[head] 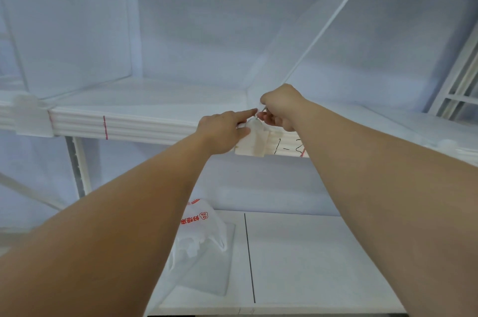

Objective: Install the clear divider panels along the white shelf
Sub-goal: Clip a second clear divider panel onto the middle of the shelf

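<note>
handwritten "1-2" on shelf edge; red chinese characters on plastic bag.

The shelf top is open between the upright panel on the left and the slanted panel on the right. At the front edge the left hand pinches the clip, and the right hand grips the slanted panel's lower corner, crowding that spot. On the lower shelf, a plastic bag blocks the left part.

Soft bluish light, wide-angle warping.
</note>
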The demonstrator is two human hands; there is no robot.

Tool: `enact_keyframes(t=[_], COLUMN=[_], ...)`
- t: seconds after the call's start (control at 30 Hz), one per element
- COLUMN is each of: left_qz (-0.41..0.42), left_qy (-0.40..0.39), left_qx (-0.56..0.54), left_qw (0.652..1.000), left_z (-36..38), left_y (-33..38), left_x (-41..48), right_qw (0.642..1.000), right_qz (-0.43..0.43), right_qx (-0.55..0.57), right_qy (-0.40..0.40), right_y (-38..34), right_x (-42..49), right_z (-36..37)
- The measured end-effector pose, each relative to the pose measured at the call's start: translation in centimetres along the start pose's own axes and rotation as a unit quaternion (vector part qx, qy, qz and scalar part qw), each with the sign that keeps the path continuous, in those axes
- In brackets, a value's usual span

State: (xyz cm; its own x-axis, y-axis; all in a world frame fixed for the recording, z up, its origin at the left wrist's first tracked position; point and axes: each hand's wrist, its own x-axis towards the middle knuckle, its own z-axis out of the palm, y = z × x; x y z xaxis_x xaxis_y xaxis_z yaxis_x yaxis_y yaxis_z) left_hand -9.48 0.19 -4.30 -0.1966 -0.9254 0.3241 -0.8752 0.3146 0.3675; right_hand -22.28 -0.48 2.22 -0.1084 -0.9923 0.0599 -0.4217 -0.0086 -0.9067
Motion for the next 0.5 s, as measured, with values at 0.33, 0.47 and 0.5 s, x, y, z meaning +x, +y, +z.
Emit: enact_keyframes(t=[0.33,0.47,0.5], left_qz=[-0.002,-0.012,-0.014], left_qy=[0.005,0.019,0.021], left_qx=[-0.003,-0.006,-0.008], left_qw=[1.000,1.000,1.000], left_z=[0.01,0.24,0.34], left_y=[0.01,0.15,0.23], left_x=[-0.01,-0.11,-0.16], right_qw=[0.996,0.991,0.987], right_qz=[-0.014,-0.039,-0.046], right_qx=[-0.082,-0.124,-0.149], right_qy=[-0.033,-0.026,-0.022], right_y=[0.67,-0.09,-0.25], right_x=[0.34,0.29,0.42], right_z=[-0.57,-0.02,0.18])
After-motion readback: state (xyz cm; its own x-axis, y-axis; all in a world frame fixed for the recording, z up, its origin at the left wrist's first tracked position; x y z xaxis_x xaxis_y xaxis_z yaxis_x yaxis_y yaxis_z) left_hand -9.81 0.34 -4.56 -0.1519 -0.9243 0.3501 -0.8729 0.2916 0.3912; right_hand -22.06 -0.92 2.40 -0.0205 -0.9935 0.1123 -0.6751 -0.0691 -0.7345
